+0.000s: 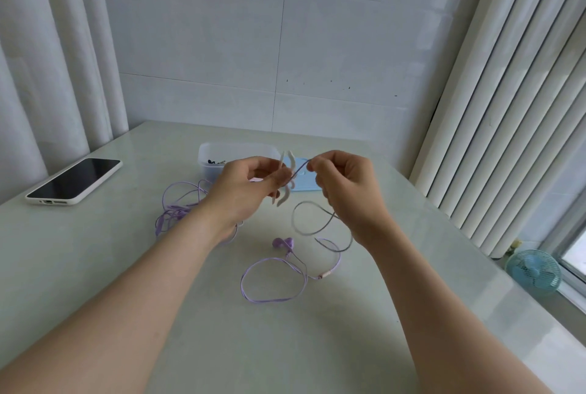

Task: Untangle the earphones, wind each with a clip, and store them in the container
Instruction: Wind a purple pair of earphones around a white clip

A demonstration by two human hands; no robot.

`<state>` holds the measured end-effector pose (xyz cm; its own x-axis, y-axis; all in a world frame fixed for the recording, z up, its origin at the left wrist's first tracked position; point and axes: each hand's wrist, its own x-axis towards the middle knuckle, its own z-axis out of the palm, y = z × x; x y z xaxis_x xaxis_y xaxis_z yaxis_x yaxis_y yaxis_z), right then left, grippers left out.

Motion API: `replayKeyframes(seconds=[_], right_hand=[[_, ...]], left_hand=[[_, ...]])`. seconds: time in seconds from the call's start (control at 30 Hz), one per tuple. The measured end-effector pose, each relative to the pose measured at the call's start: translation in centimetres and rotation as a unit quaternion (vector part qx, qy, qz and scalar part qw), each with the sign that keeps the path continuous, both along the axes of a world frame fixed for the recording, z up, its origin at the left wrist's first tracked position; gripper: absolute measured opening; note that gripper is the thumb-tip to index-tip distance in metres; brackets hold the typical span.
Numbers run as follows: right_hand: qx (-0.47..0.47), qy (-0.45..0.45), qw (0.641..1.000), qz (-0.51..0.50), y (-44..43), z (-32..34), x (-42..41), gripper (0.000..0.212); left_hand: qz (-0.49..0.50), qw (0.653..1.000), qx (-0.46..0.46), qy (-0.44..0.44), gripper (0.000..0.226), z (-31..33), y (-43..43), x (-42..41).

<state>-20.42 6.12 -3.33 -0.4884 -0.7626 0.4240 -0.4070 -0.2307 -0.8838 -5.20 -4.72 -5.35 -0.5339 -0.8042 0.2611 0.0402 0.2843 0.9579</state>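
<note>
Left hand clamped on white clip, right hand pinching purple earphone cable — limp, light; best gripped close to clip.

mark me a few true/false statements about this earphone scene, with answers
1. The left hand holds the white clip. True.
2. The right hand holds nothing. False: it pinches the purple cable.
3. The phone lies screen down. False: its dark screen faces up.
4. The earbuds lie on the table. True.
5. A second tangle lies on the table by the left forearm. True.
</note>
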Motion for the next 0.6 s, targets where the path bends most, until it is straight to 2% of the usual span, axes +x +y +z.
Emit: replayKeyframes(seconds=[0.1, 0.2, 0.3, 0.37, 0.47, 0.6], right_hand=[[-0.015, 0.096, 0.993, -0.063, -0.5, -0.5, -0.5, 0.018], [0.007, 0.248, 0.956, -0.158, -1.0, -1.5, -1.1, 0.011], [-0.03, 0.33, 0.922, -0.199, -1.1, -2.1, -1.9, 0.004], [-0.031, 0.34, 0.913, -0.221, -1.2, -2.3, -2.3, 0.005], [0.011, 0.33, 0.912, -0.242, -1.5, -2.6, -2.8, 0.011], [0.065, 0.288, 0.94, -0.174, -1.8, -2.7, -2.7, 0.014]], left_hand=[[-0.06, 0.997, -0.03, -0.026, 0.025, -0.3, 0.1, -0.3], [-0.093, 0.991, -0.07, -0.064, 0.02, -0.5, 0.7, -0.6], [-0.104, 0.989, -0.076, -0.075, 0.017, -0.6, 0.8, -0.5], [-0.113, 0.989, -0.075, -0.063, 0.018, -0.5, 0.7, -0.4], [-0.125, 0.992, -0.036, 0.004, 0.024, -0.4, 0.9, -0.5], [-0.087, 0.993, -0.013, 0.076, 0.022, -0.1, 1.0, -0.8]])
